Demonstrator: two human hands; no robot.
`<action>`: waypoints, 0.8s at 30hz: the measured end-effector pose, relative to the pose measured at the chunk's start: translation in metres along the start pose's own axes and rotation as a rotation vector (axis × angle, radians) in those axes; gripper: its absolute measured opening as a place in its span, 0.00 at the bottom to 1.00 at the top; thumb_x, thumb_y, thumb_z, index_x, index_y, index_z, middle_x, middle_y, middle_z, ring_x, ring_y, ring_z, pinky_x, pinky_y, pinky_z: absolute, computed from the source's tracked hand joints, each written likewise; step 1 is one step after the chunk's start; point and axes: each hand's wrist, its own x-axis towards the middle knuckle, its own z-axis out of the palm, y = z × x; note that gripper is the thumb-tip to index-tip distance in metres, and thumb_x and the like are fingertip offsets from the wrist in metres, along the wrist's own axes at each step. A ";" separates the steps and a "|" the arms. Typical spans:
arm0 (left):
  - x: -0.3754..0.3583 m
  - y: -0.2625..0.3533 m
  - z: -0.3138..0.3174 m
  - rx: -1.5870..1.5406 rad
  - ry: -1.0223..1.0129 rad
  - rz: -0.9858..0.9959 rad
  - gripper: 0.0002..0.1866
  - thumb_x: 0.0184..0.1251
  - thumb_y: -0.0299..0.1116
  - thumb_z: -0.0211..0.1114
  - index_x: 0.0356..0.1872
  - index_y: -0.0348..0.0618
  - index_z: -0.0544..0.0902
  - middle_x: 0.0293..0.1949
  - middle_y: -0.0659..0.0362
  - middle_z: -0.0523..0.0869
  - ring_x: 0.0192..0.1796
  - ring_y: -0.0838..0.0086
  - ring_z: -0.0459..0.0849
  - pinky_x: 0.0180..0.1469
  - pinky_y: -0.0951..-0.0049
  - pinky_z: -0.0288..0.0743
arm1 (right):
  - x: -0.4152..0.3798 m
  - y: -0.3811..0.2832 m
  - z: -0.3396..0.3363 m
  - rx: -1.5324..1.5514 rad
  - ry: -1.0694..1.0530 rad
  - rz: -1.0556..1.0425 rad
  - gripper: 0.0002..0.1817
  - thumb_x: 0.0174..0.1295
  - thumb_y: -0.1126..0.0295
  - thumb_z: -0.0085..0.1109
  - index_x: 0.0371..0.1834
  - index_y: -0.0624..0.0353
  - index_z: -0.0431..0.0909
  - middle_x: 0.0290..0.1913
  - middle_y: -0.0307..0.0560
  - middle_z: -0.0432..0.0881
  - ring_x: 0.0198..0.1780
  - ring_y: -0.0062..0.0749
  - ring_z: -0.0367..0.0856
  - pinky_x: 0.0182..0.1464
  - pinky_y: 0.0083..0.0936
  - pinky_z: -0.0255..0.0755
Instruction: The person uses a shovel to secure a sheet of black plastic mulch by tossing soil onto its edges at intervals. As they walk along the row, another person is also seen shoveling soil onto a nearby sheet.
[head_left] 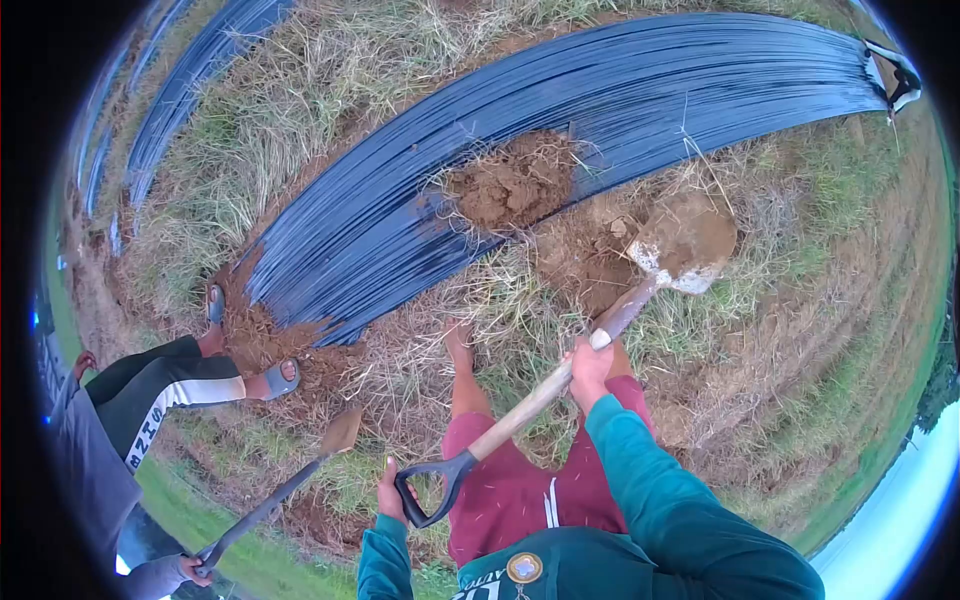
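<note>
Nearest is the green shirt (590, 570), bottom centre. At lower left, another person's hand (195, 570) holds a second shovel (267, 508). Just left of bottom centre, the left hand (391, 497) has its fingers curled on the black handle (463, 466) of the shovel (525, 408), which slants across the middle of the frame. Further right, the right hand (592, 374) grips the wooden shaft. The blade (692, 238), right of centre, is coated with brown soil, so that end should feel heaviest; the stiff shaft probably steadies best when held low, near the blade.
</note>
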 end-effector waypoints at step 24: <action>-0.129 0.100 0.083 0.022 -0.397 0.509 0.23 0.75 0.48 0.56 0.21 0.47 0.69 0.17 0.63 0.69 0.19 0.76 0.70 0.23 0.73 0.66 | 0.044 0.023 0.009 0.581 0.072 0.249 0.04 0.62 0.76 0.59 0.35 0.64 0.73 0.23 0.42 0.74 0.19 0.29 0.74 0.19 0.31 0.72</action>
